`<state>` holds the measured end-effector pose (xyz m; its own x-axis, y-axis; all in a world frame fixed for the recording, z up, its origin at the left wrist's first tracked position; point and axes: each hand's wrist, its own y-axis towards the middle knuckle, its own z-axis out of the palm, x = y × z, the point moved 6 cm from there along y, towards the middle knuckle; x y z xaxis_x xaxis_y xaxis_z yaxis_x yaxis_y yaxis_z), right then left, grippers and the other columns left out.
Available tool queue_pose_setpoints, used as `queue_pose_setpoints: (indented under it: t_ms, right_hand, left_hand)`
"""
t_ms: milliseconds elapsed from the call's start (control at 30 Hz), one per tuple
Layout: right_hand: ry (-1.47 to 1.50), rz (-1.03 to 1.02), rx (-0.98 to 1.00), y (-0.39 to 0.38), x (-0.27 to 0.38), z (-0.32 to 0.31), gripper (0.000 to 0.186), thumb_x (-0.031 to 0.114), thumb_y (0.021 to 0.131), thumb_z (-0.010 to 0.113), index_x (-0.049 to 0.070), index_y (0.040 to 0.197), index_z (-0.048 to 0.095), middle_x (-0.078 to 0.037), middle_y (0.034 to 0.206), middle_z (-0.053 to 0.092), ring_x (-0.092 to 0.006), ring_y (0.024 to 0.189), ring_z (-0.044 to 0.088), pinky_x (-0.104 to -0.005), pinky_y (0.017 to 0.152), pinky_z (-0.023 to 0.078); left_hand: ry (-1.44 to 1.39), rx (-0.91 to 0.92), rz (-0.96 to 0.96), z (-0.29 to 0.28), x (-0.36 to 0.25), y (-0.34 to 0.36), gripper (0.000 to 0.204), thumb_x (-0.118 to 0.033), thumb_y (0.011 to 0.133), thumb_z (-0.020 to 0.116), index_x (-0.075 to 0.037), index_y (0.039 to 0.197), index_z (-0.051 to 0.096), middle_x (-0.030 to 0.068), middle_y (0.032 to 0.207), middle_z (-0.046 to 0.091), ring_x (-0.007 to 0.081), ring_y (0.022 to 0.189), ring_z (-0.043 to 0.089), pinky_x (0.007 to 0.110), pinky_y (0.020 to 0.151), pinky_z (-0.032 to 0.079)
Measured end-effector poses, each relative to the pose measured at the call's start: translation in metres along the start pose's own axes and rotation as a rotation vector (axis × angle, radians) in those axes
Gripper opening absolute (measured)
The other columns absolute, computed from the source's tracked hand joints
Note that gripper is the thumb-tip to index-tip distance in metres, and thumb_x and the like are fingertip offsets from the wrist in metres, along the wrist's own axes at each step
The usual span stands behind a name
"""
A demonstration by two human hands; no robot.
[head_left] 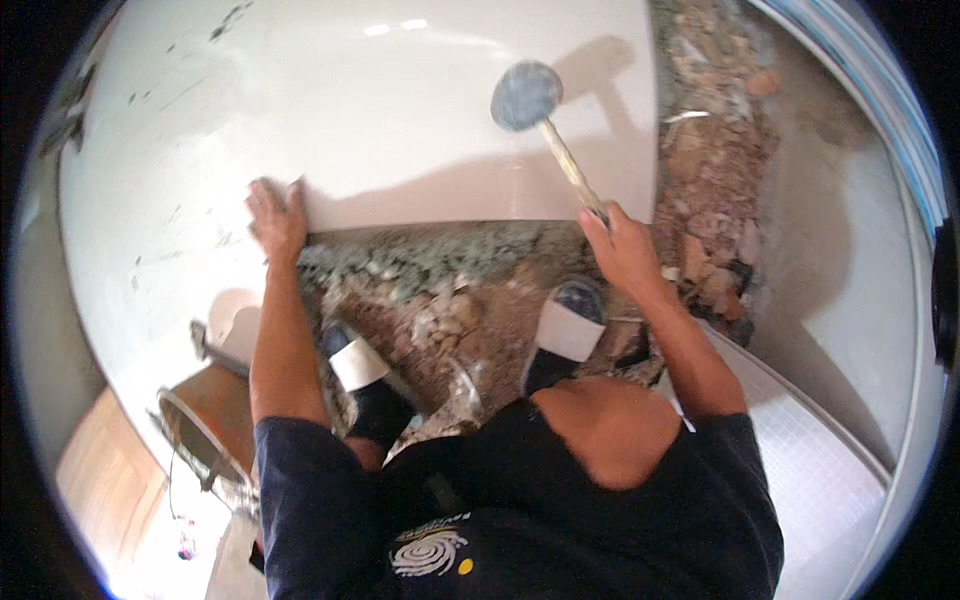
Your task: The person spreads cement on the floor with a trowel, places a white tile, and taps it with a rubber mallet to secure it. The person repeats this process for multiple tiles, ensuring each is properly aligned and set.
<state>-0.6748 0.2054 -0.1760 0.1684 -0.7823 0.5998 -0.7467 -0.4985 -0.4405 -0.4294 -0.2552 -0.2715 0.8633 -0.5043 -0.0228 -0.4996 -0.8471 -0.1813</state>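
Across the upper part of the view lies the glossy white floor tile (pixel 430 110), its near edge ending at the open bed of grey mortar and broken rubble (pixel 440 310); more rubble runs along its right edge. Planted on that loose bed, the dark sandals (pixel 570 330) with pale straps need firm footing, since a slip would likely send a blow astray. Over the tile, right of its middle, hangs the grey-headed mallet (pixel 527 97), probably rubber, its shadow falling apart from the head, which suggests it is raised clear of the surface. The right hand (pixel 626 255) is closed around the lower end of the wooden handle; a loose wrist and short, even taps with the face landing flat should serve better than hard swings, especially near the unsupported-looking edges. The left hand (pixel 274 218) holds nothing, fingers spread and palm down on the white surface by the tile's near left corner, well apart from the mallet; that distance is worth keeping, and its palm can feel for rocking or a raised lip.
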Motion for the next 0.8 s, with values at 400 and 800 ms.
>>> queue_pose_setpoints:
  t_ms: [400,800]
  right_hand:
    - [-0.386,-0.537,0.526,-0.107,0.003,0.138,0.046,0.050,0.081,0.068,0.007,0.098,0.064,-0.013,0.084,0.067,-0.0310,0.075,0.067,-0.0426,0.063,0.052]
    - [-0.320,-0.512,0.358,-0.084,0.004,0.100,0.046,0.047,0.082,0.069,0.005,0.101,0.066,-0.016,0.087,0.066,-0.0354,0.076,0.066,-0.0450,0.063,0.052]
  left_hand:
    - [-0.120,-0.013,-0.206,-0.009,0.006,-0.091,0.066,-0.051,0.099,0.032,-0.009,0.150,0.025,0.0124,0.157,0.020,0.0323,0.146,0.013,0.058,0.115,0.009]
    - [-0.183,-0.332,-0.321,-0.019,0.008,-0.122,0.047,-0.042,0.096,0.046,-0.009,0.128,0.056,0.0166,0.139,0.046,0.0364,0.133,0.035,0.057,0.107,0.025]
